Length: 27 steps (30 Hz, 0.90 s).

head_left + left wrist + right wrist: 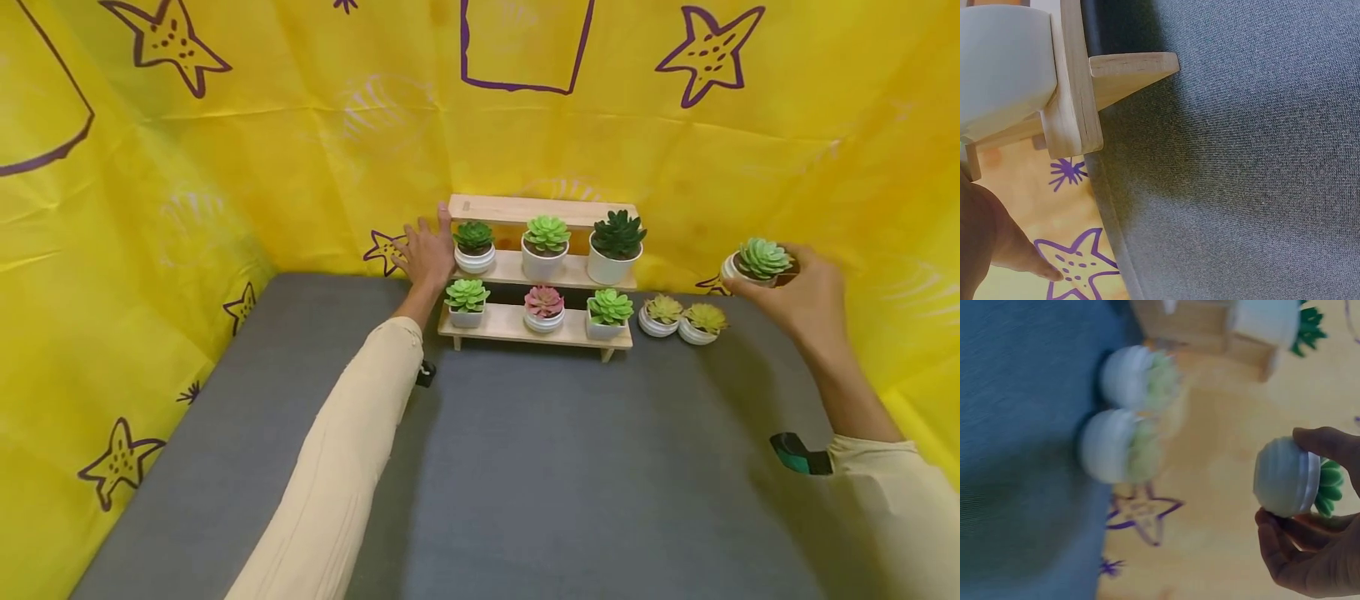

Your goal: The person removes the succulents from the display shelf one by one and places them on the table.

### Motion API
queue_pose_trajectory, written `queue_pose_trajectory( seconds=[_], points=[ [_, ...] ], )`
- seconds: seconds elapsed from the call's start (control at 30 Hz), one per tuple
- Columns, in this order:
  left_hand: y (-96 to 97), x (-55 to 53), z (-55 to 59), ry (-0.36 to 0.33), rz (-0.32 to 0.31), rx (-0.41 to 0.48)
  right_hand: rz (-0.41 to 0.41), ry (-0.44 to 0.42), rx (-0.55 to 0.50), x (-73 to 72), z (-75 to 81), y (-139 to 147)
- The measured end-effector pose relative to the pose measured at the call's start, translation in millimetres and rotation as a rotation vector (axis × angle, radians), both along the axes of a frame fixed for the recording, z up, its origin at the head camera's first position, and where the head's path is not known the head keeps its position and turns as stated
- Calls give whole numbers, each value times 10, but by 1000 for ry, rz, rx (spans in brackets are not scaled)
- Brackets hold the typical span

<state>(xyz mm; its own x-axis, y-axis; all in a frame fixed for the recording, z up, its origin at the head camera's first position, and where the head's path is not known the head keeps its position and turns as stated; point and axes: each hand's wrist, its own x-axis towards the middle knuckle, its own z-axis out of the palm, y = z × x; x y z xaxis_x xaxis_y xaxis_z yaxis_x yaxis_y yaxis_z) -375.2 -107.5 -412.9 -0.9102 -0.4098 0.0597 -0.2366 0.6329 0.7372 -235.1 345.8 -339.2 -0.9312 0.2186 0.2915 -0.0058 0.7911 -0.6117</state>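
At the left end of the tiered wooden plant stand, my left hand rests against its side with fingers spread. Close to that hand are a dark green succulent on the middle tier and a light green one on the bottom tier. My right hand grips a pale green potted succulent by its white ribbed pot, raised off the table at the right. In the right wrist view, thumb and fingers pinch the pot from opposite sides.
Two yellowish succulents in white pots stand side by side on the grey table, right of the stand. More potted succulents line the middle and bottom tiers, among them a pink one. A yellow patterned cloth hangs behind.
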Motion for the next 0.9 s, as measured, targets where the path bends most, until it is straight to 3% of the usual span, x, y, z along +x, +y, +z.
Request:
queue_pose_trajectory(
  seconds=[0.2,0.53,0.7,0.9],
  points=[
    [11,-1,21,9,2,0,-29,-60,35,-64,-291,235],
    [25,-3,-3,-5,1,1,-72,-210,2,-82,-809,599],
    [18,-4,-9,-4,6,-4,-36,-316,-9,-92,-965,690],
    [14,-8,-9,-15,3,-7,-21,-352,11,-87,-1027,705]
  ],
)
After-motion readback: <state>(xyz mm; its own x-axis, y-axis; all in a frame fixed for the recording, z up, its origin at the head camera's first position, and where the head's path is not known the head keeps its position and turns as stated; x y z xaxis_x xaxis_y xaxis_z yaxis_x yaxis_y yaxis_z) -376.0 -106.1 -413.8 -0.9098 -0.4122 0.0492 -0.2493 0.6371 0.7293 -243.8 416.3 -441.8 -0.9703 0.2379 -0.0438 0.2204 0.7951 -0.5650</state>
